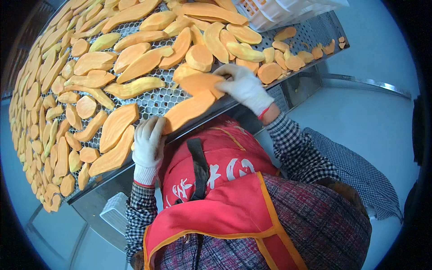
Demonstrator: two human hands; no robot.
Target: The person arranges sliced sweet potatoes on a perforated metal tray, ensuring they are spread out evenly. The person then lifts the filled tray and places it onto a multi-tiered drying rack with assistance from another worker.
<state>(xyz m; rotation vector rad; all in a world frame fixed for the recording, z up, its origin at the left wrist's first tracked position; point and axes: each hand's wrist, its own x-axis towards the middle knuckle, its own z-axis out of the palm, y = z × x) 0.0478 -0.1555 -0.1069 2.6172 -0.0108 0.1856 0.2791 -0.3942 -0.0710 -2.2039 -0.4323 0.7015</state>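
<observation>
Peeled orange sweet potato slices (131, 55), by their look, lie over a white mesh tray (152, 104). In a white knit glove, my right hand (241, 84) pinches the right end of a broad orange slice (199, 82) between thumb and fingers. A second long slice (189, 109) overlaps it at the tray's near edge and slants down to my left hand (148, 145). That gloved hand has its fingers closed about the slice's left tip; the thumb is hidden. Two large slices (114, 152) lie just left of it.
A white plastic basket (287, 11) stands at the far right on a perforated metal surface (315, 30), near small slices and scraps (293, 62). The metal table edge (202, 118) runs before my red apron (216, 152). Another white basket (114, 211) sits lower left, below the table.
</observation>
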